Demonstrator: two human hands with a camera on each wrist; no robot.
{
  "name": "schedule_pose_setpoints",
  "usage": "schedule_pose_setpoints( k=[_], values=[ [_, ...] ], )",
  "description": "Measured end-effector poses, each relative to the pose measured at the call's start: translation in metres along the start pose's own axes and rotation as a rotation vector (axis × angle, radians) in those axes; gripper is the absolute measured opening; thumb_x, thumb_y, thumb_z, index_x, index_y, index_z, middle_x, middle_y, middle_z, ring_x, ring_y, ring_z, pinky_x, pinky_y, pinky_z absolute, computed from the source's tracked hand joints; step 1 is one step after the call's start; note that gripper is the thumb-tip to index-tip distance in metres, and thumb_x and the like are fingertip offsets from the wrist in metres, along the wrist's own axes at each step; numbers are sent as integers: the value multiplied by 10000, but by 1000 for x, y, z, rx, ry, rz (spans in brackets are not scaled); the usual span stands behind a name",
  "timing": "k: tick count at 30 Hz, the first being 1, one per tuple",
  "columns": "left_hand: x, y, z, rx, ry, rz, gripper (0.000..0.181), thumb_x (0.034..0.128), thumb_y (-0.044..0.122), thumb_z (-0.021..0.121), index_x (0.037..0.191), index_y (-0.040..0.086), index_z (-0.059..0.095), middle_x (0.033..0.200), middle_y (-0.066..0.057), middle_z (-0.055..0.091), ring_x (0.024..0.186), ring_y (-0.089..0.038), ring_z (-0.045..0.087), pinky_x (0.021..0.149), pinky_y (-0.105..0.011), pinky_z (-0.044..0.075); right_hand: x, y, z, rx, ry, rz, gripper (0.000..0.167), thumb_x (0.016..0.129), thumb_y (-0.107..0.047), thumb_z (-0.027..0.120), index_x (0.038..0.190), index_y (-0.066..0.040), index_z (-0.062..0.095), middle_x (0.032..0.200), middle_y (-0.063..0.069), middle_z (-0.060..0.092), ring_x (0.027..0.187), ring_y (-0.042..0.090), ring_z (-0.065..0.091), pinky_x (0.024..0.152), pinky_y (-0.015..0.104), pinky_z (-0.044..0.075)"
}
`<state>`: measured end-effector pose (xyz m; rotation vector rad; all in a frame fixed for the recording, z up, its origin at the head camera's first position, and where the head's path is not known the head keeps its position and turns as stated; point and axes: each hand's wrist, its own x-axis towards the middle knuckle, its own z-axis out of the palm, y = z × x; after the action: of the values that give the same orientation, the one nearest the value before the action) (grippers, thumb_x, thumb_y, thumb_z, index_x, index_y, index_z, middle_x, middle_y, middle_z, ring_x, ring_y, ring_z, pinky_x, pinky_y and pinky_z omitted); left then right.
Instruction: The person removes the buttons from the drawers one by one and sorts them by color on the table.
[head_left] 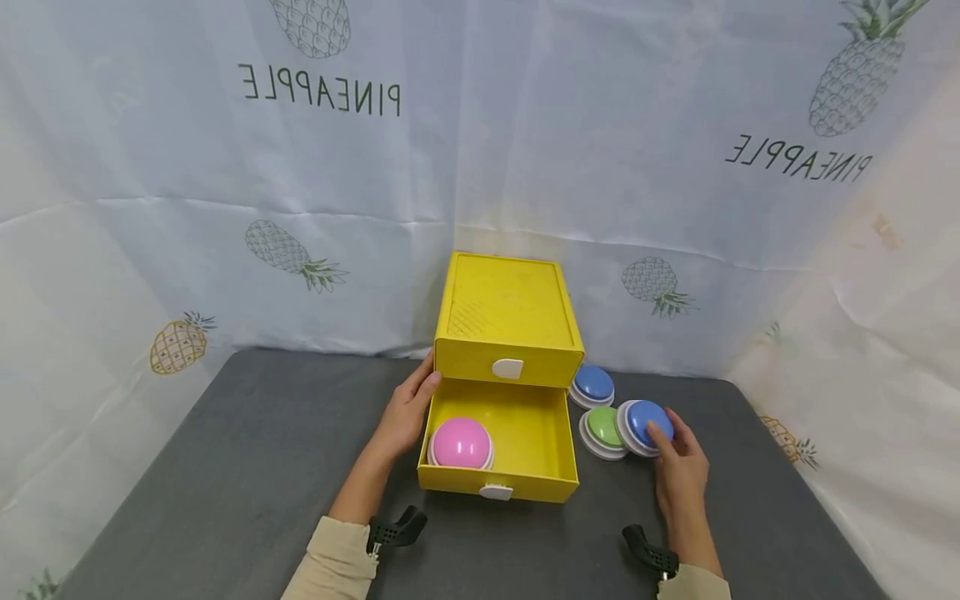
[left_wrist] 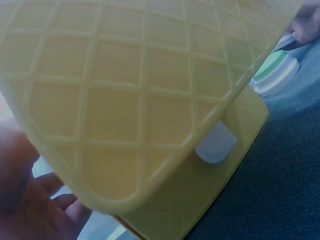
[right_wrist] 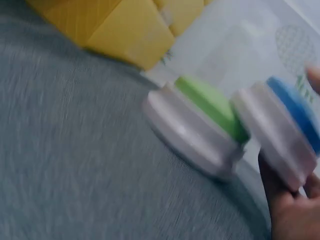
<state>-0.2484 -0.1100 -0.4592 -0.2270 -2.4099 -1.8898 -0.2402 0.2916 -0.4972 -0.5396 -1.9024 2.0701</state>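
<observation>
My right hand (head_left: 684,467) grips a round push button with a blue dome (head_left: 648,423) and a white base, thumb on the dome. In the right wrist view that blue button (right_wrist: 295,112) is tilted beside a green-domed button (right_wrist: 210,107), which sits on the table. My left hand (head_left: 403,417) touches the left side of a yellow two-drawer box (head_left: 510,308), fingers against its wall. Its lower drawer (head_left: 532,425) is pulled out, with a pink-domed button (head_left: 461,443) in the front left corner. The upper drawer is closed.
Another blue button (head_left: 594,385) stands against the box's right side, behind the green one. A dark grey table (head_left: 300,467) lies under everything. White pineapple-print cloth (head_left: 525,150) hangs behind and at both sides.
</observation>
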Motion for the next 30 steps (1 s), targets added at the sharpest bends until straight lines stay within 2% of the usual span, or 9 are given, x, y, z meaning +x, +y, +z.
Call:
schedule_pose_setpoints(
  k=[5, 8, 11, 15, 16, 18, 19, 26, 30],
  values=[
    [1, 1, -1, -1, -4, 9, 570, 1090, 380, 431, 1614, 214, 280, 1670, -54, 305, 1546, -312, 280, 1257, -549, 216, 2, 9, -2, -327, -44, -134, 848, 881, -180, 802, 1590, -126, 339, 1613, 182, 370, 1374, 181, 455, 835, -55, 377],
    [1, 1, -1, 3, -4, 9, 570, 1090, 380, 430, 1614, 214, 280, 1670, -55, 304, 1547, -312, 278, 1257, -548, 215, 2, 11, -3, -379, -4, -157, 851, 872, -244, 815, 1580, -117, 360, 1589, 192, 406, 1396, 284, 459, 820, -59, 361],
    [0, 2, -1, 11, -3, 3, 569, 1090, 379, 431, 1614, 211, 283, 1668, -60, 308, 1546, -315, 279, 1257, -552, 215, 0, 12, -9, -456, 77, -189, 859, 858, -316, 823, 1567, -108, 384, 1570, 214, 433, 1396, 346, 470, 883, 28, 387],
    [-1, 1, -1, 8, -9, 0, 573, 1089, 385, 433, 1614, 212, 282, 1669, -60, 305, 1547, -314, 277, 1257, -552, 215, -1, 14, -19, -568, 169, -253, 872, 821, -336, 844, 1538, -70, 426, 1517, 268, 479, 1363, 418, 494, 1042, 384, 437],
    [-1, 1, -1, 6, -9, -1, 573, 1088, 385, 434, 1614, 214, 282, 1669, -59, 304, 1547, -313, 277, 1257, -552, 215, -1, 14, -20, -578, 176, -264, 872, 814, -329, 848, 1532, -59, 433, 1510, 276, 483, 1362, 431, 489, 1051, 403, 437],
    [-1, 0, -2, 2, -7, -5, 572, 1088, 387, 434, 1613, 218, 283, 1670, -55, 304, 1547, -311, 278, 1257, -551, 215, -1, 16, -22, -604, 187, -273, 882, 802, -314, 851, 1528, -42, 431, 1513, 292, 469, 1386, 474, 452, 1108, 600, 361],
    [-1, 0, -2, 0, -5, -4, 571, 1088, 384, 435, 1613, 216, 285, 1669, -56, 305, 1547, -312, 278, 1257, -550, 216, 0, 16, -23, -621, 189, -277, 883, 795, -310, 853, 1523, -34, 436, 1512, 298, 467, 1392, 488, 439, 1128, 636, 329],
    [-1, 0, 0, -2, -4, 0, 570, 1089, 370, 438, 1613, 203, 285, 1666, -63, 310, 1545, -317, 279, 1256, -550, 217, -1, 22, -26, -791, 157, -259, 901, 820, -364, 814, 1526, 12, 399, 1482, 350, 458, 1340, 534, 449, 1075, 670, 348],
    [0, 1, -1, -4, -4, -7, 572, 1087, 380, 440, 1612, 212, 288, 1666, -57, 310, 1544, -313, 283, 1255, -550, 220, -8, 23, -25, -795, 158, -335, 856, 822, -291, 812, 1507, 35, 416, 1459, 357, 477, 1330, 529, 462, 1075, 655, 349]
  ],
)
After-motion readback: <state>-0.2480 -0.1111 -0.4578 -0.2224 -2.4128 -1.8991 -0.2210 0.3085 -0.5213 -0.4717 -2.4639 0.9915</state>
